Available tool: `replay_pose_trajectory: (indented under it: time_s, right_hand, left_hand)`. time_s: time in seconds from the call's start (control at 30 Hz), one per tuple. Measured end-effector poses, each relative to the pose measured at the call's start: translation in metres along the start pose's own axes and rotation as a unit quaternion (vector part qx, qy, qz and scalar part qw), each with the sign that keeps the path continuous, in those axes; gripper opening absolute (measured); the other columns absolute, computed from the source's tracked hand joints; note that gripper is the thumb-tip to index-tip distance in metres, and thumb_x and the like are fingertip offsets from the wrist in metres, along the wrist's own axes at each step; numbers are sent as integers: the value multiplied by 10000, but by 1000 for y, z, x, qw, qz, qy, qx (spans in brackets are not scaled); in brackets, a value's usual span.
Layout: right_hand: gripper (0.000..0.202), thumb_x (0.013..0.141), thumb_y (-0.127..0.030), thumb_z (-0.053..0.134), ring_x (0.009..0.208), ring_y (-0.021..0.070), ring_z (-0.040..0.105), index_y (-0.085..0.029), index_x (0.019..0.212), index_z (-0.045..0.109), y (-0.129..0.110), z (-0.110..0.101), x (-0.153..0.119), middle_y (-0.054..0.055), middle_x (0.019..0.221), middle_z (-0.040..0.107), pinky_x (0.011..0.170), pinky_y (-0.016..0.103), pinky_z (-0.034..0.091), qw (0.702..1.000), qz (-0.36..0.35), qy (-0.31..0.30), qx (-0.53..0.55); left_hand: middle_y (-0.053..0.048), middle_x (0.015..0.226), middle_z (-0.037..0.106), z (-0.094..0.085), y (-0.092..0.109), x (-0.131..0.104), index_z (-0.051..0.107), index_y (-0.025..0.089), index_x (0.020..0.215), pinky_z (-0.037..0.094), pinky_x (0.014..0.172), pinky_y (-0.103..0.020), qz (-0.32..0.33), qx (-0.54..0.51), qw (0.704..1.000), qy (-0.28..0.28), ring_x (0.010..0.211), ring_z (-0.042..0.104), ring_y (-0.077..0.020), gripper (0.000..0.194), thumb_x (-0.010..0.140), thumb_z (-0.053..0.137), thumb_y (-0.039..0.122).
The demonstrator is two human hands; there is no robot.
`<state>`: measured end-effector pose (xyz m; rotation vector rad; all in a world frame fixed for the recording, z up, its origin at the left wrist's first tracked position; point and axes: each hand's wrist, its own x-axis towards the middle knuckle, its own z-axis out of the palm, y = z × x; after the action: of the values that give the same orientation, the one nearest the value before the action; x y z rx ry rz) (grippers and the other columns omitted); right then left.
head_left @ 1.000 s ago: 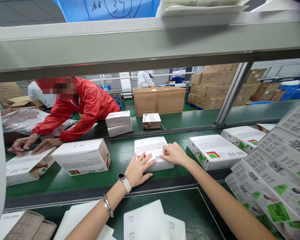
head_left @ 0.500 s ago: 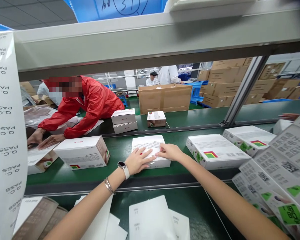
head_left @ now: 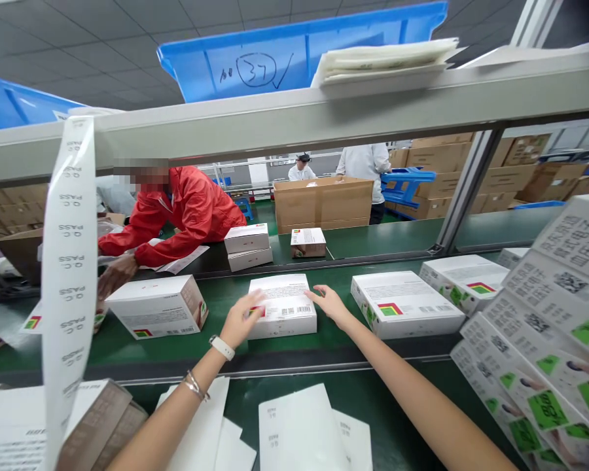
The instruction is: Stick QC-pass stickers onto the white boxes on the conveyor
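A white carton [head_left: 285, 302] with printed text, barcodes and a small coloured label lies flat on the green conveyor belt in front of me. My left hand [head_left: 239, 322], slightly blurred, is at its left edge with the fingers apart. On the other side, my right hand [head_left: 330, 305] has its fingers spread and their tips close to the carton's right edge; whether they touch it I cannot tell. Neither hand grips anything. Nearer to me, sheets of white sticker paper [head_left: 294, 425] printed with small marks lie on the bench.
Similar cartons stand on the belt to the left [head_left: 157, 307] and right [head_left: 402, 304]. Stacked cartons [head_left: 535, 366] rise at my right. A "Q.C. PASS" sticker strip [head_left: 71, 261] hangs from the shelf beam [head_left: 255, 121]. Across the belt, a person in a red jacket [head_left: 191, 203] leans over.
Both hands have lifted off the carton's top and moved apart to its two sides. The carton sits slightly further left in view, and my view has tilted up.
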<state>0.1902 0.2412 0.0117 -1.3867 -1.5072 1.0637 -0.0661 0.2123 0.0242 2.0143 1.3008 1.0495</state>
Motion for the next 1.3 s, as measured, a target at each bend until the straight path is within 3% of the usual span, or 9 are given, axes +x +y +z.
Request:
replay_pose_trajectory:
  time_s: [0.23, 0.43, 0.6, 0.73, 0.8, 0.9, 0.97, 1.13, 1.3]
  right_hand:
    - [463, 637, -503, 592, 401, 53, 279, -149, 935, 575, -6, 27, 0, -26, 550, 479, 369, 192, 169, 992, 0, -91, 87]
    - [708, 653, -414, 613, 480, 82, 285, -147, 1258, 360, -6, 26, -21, -83, 511, 305, 459, 209, 260, 984, -135, -53, 102]
    - [532, 791, -461, 414, 473, 105, 328, -159, 1225, 354, -13, 14, -54, -77, 511, 293, 471, 224, 270, 990, -132, -47, -19]
    - [331, 872, -426, 225, 529, 123, 435, -223, 924, 481, -28, 12, -106, -46, 562, 438, 527, 231, 308, 970, -164, -90, -155]
    - [292, 858, -415, 291, 565, 131, 488, -221, 804, 503, -30, 18, -132, -30, 594, 515, 540, 228, 305, 940, -184, -158, -239]
    - [217, 814, -386, 404, 613, 151, 548, -216, 751, 524, -24, 34, -158, -7, 654, 604, 533, 225, 285, 892, -208, -208, -343]
    - [189, 803, -366, 425, 625, 163, 572, -213, 760, 527, -18, 45, -165, 2, 679, 631, 516, 225, 267, 869, -214, -210, -394]
    - [174, 784, -351, 451, 609, 175, 592, -197, 765, 530, -14, 63, -165, 17, 682, 649, 484, 228, 236, 833, -215, -211, -465]
    - [179, 729, -387, 526, 623, 169, 579, -210, 713, 551, -14, 72, -165, 1, 664, 638, 500, 226, 254, 853, -208, -203, -434]
  left_hand:
    - [-151, 1073, 571, -7, -30, 13, 493, 94, 1094, 444, 814, -355, -67, -66, 992, 83, 961, 556, -252, 500, 712, 601, 398]
    - [-106, 1318, 324, -18, -12, -3, -2, 240, 1338, 414, 870, -324, -8, -82, 987, 137, 1119, 432, -215, 901, 702, 625, 360]
    - [-96, 1275, 350, -42, 5, -12, 292, 229, 1280, 367, 910, -378, 50, 128, 975, 176, 1149, 381, -260, 680, 704, 610, 400]
    - [-102, 1341, 261, -49, 26, -36, 436, 197, 1179, 260, 981, -423, 70, 202, 959, 187, 1214, 271, -286, 518, 734, 570, 427]
    - [-102, 1334, 298, -38, 40, -60, 405, 189, 1209, 229, 1000, -411, 117, 248, 953, 127, 1222, 266, -259, 534, 762, 528, 454]
    - [-77, 1311, 367, -11, 57, -107, 322, 216, 1275, 190, 1004, -454, 166, 272, 941, -109, 1216, 289, -251, 669, 736, 471, 584]
    - [-91, 1351, 292, 5, 60, -137, 252, 202, 1314, 144, 994, -511, 157, 290, 922, -204, 1241, 224, -284, 785, 701, 428, 660]
    - [-126, 1367, 232, 23, 51, -169, 211, 158, 1331, 105, 970, -562, 116, 308, 911, -247, 1253, 162, -316, 844, 702, 341, 704]
    - [-128, 1365, 233, 24, 48, -166, 207, 154, 1333, 113, 967, -565, 116, 309, 913, -240, 1251, 165, -320, 854, 696, 351, 704]
